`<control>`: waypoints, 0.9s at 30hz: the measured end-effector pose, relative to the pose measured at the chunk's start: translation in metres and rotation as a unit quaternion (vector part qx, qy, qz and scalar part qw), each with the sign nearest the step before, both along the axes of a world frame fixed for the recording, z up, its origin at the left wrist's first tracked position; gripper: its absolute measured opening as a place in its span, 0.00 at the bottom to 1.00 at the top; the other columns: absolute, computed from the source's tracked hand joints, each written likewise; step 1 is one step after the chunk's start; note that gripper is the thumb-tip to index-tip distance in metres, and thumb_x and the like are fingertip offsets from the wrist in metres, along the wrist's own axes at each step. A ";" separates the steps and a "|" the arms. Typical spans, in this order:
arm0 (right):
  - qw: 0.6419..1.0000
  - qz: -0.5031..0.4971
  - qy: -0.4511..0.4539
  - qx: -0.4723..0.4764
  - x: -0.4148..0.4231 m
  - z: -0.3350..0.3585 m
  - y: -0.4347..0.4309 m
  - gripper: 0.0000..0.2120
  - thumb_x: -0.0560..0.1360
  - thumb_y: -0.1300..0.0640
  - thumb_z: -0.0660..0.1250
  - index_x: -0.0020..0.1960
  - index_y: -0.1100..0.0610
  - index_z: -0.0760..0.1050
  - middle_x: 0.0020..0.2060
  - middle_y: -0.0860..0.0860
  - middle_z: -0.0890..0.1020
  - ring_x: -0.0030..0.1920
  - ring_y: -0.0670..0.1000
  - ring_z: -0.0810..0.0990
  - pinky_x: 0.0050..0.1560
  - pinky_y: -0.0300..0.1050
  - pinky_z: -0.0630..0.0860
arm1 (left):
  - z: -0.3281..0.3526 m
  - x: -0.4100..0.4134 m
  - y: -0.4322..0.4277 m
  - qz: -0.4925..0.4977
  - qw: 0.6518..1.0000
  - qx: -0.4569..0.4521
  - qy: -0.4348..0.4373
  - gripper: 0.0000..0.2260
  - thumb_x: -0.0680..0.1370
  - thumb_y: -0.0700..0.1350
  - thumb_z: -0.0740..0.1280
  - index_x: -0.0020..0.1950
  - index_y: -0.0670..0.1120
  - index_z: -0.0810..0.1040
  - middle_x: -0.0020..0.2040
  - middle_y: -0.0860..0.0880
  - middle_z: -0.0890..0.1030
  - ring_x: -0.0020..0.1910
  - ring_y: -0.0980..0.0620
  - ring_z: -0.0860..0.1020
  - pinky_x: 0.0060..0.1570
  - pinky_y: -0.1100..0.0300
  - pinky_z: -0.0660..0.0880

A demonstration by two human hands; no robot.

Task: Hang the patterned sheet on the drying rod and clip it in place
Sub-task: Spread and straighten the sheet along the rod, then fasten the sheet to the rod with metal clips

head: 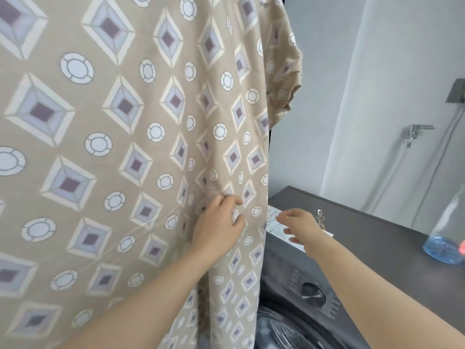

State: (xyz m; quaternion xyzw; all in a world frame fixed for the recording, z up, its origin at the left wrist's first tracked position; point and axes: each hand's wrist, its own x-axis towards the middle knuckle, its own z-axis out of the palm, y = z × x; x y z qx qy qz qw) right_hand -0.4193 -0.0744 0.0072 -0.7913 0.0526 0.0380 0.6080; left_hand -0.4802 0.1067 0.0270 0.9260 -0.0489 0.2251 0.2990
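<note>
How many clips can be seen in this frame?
1. A metal clip stands on the dark washer top, just beyond the right hand and right of the patterned sheet. Others may be hidden behind the sheet or out of frame.

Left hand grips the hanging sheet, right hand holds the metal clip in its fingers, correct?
In the head view the right hand is empty; the metal clip stands on the washing machine beside it. The left hand does grip the patterned sheet.
</note>
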 end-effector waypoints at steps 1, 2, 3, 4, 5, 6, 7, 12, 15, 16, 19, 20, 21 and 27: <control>1.000 -0.005 0.009 -0.004 0.001 -0.008 -0.005 0.05 0.75 0.58 0.66 0.50 0.58 0.73 0.44 0.54 0.74 0.37 0.50 0.70 0.34 0.40 0.66 | -0.007 0.001 -0.006 -0.009 1.000 0.001 0.008 0.11 0.77 0.48 0.62 0.60 0.54 0.72 0.53 0.54 0.70 0.52 0.53 0.75 0.52 0.55 0.73; 1.000 -0.009 0.015 -0.006 0.002 -0.014 -0.011 0.05 0.75 0.58 0.66 0.50 0.58 0.73 0.44 0.54 0.74 0.37 0.50 0.70 0.34 0.40 0.66 | -0.014 0.003 -0.013 -0.017 1.000 0.001 0.017 0.11 0.77 0.48 0.62 0.60 0.54 0.72 0.51 0.55 0.69 0.52 0.54 0.74 0.52 0.57 0.72; 1.000 -0.011 0.019 -0.005 0.004 -0.021 -0.017 0.05 0.76 0.58 0.65 0.50 0.58 0.73 0.43 0.54 0.74 0.37 0.50 0.70 0.34 0.39 0.66 | -0.021 0.006 -0.020 -0.025 0.999 -0.003 0.030 0.11 0.77 0.47 0.61 0.60 0.54 0.72 0.51 0.56 0.69 0.53 0.55 0.74 0.53 0.58 0.71; 1.000 -0.013 0.020 -0.007 0.006 -0.026 -0.022 0.04 0.76 0.59 0.65 0.49 0.58 0.73 0.43 0.54 0.74 0.37 0.50 0.70 0.34 0.39 0.66 | -0.027 0.009 -0.026 -0.030 0.999 -0.007 0.045 0.12 0.77 0.47 0.61 0.60 0.53 0.72 0.51 0.56 0.70 0.54 0.55 0.74 0.54 0.58 0.71; 1.000 -0.015 0.021 -0.011 0.008 -0.032 -0.028 0.03 0.75 0.59 0.65 0.47 0.58 0.73 0.42 0.53 0.73 0.37 0.50 0.70 0.34 0.39 0.66 | -0.033 0.014 -0.032 -0.035 0.998 -0.009 0.057 0.12 0.77 0.47 0.61 0.60 0.53 0.72 0.53 0.55 0.71 0.55 0.55 0.74 0.55 0.57 0.71; 0.999 -0.019 0.023 -0.018 0.010 -0.037 -0.035 0.03 0.75 0.59 0.65 0.45 0.57 0.72 0.40 0.52 0.73 0.38 0.51 0.70 0.35 0.40 0.66 | -0.040 0.021 -0.041 -0.039 0.997 -0.008 0.072 0.11 0.77 0.47 0.61 0.60 0.53 0.72 0.54 0.55 0.72 0.55 0.55 0.74 0.57 0.57 0.70; 0.999 -0.022 0.022 -0.025 0.014 -0.043 -0.044 0.04 0.75 0.59 0.65 0.42 0.57 0.71 0.39 0.51 0.72 0.38 0.51 0.70 0.36 0.40 0.66 | -0.046 0.029 -0.050 -0.041 0.995 -0.008 0.089 0.11 0.77 0.48 0.61 0.59 0.53 0.73 0.54 0.56 0.72 0.55 0.55 0.74 0.59 0.57 0.69; 0.996 -0.063 0.030 -0.059 0.037 -0.072 -0.095 0.02 0.74 0.61 0.64 0.43 0.55 0.73 0.43 0.50 0.75 0.38 0.49 0.72 0.39 0.41 0.69 | -0.079 0.074 -0.098 -0.055 0.984 -0.018 0.169 0.10 0.76 0.48 0.62 0.58 0.53 0.73 0.54 0.55 0.73 0.52 0.54 0.75 0.57 0.56 0.71; 0.989 -0.061 0.032 -0.127 0.053 -0.086 -0.121 0.07 0.75 0.60 0.63 0.52 0.54 0.73 0.50 0.50 0.74 0.43 0.51 0.73 0.45 0.42 0.70 | -0.096 0.098 -0.123 -0.059 0.977 -0.010 0.206 0.11 0.77 0.48 0.61 0.60 0.53 0.72 0.59 0.55 0.72 0.50 0.56 0.76 0.55 0.59 0.71; 0.986 -0.056 0.032 -0.155 0.059 -0.090 -0.128 0.10 0.75 0.60 0.62 0.56 0.55 0.72 0.51 0.50 0.73 0.43 0.51 0.73 0.44 0.42 0.70 | -0.101 0.105 -0.130 -0.062 0.974 -0.006 0.217 0.12 0.77 0.48 0.60 0.61 0.52 0.72 0.60 0.55 0.72 0.50 0.56 0.75 0.54 0.60 0.71; 0.975 -0.040 0.027 -0.217 0.080 -0.102 -0.144 0.16 0.75 0.59 0.62 0.63 0.56 0.70 0.59 0.55 0.72 0.46 0.52 0.73 0.46 0.41 0.68 | -0.114 0.122 -0.148 -0.079 0.966 0.024 0.246 0.15 0.78 0.48 0.59 0.65 0.52 0.69 0.67 0.55 0.68 0.60 0.55 0.72 0.58 0.59 0.69; 0.973 -0.035 0.028 -0.225 0.087 -0.106 -0.147 0.17 0.75 0.59 0.62 0.64 0.55 0.69 0.61 0.56 0.70 0.47 0.52 0.73 0.47 0.41 0.68 | -0.118 0.127 -0.153 -0.086 0.962 0.036 0.258 0.17 0.78 0.48 0.59 0.67 0.51 0.68 0.69 0.55 0.66 0.62 0.54 0.71 0.60 0.59 0.68; 0.973 -0.027 0.030 -0.229 0.093 -0.109 -0.149 0.19 0.75 0.59 0.62 0.65 0.54 0.68 0.62 0.56 0.69 0.49 0.53 0.73 0.48 0.42 0.69 | -0.122 0.132 -0.156 -0.091 0.957 0.046 0.270 0.18 0.79 0.49 0.59 0.69 0.51 0.66 0.71 0.55 0.65 0.64 0.53 0.70 0.60 0.58 0.68; 0.960 0.068 0.049 -0.269 0.110 -0.126 -0.143 0.31 0.73 0.53 0.64 0.71 0.39 0.57 0.73 0.49 0.54 0.69 0.54 0.62 0.66 0.56 0.65 | -0.147 0.156 -0.154 -0.093 0.932 0.101 0.334 0.25 0.79 0.49 0.60 0.75 0.50 0.58 0.75 0.52 0.60 0.69 0.49 0.65 0.66 0.56 0.65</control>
